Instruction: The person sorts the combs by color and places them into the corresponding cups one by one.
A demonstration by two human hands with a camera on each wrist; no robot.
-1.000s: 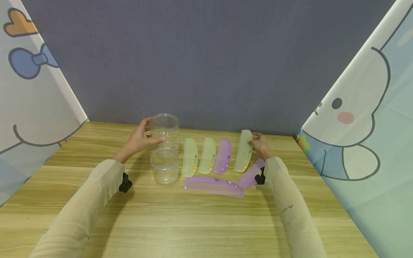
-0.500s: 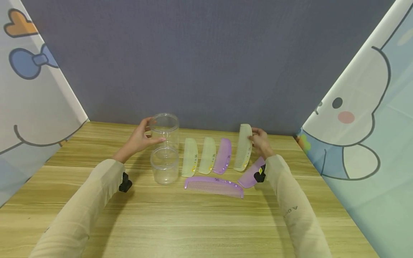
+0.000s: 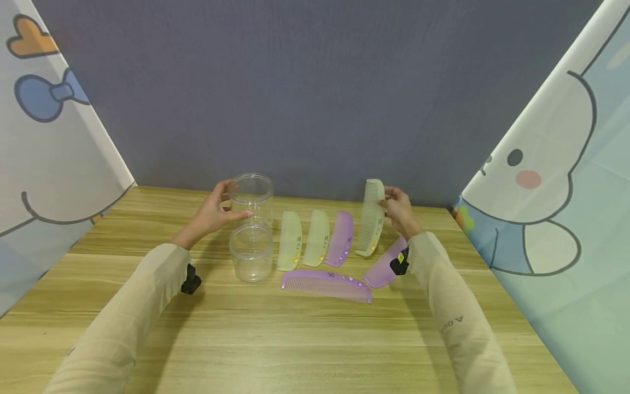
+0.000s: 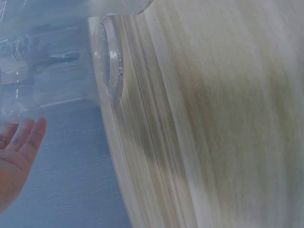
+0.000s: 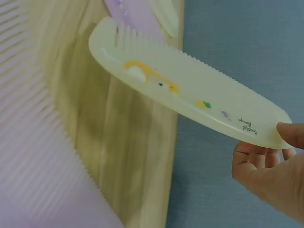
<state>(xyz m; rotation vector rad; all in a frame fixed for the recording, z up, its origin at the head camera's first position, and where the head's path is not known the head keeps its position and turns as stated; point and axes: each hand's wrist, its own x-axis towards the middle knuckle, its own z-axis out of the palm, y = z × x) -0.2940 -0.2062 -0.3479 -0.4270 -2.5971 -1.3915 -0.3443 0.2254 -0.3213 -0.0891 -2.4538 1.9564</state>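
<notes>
With its thumb and fingers spread round the side, my left hand [image 3: 210, 212] holds the rear clear plastic jar [image 3: 263, 207]. A second clear jar [image 3: 251, 265] stands just in front of it. Both look open-topped. My right hand [image 3: 400, 210] pinches a pale yellow-green comb [image 5: 190, 92] by one end, thumb on its face and fingers behind. The comb is tilted off the table, its teeth to the left in the head view. Under the right wrist lies a purple comb [image 3: 381, 271], partly hidden by the sleeve and wrist camera.
Between the jars and the right hand lie two pale green combs [image 3: 290, 241] and a purple comb [image 3: 339, 239]. Another purple comb [image 3: 326, 284] lies crosswise in front. A dark grey panel [image 3: 315, 104] rises behind the wooden table [image 3: 295, 345].
My right hand has lifted the pale comb upward and slightly back, raising it off the table. The left hand and both jars have stayed in place.
</notes>
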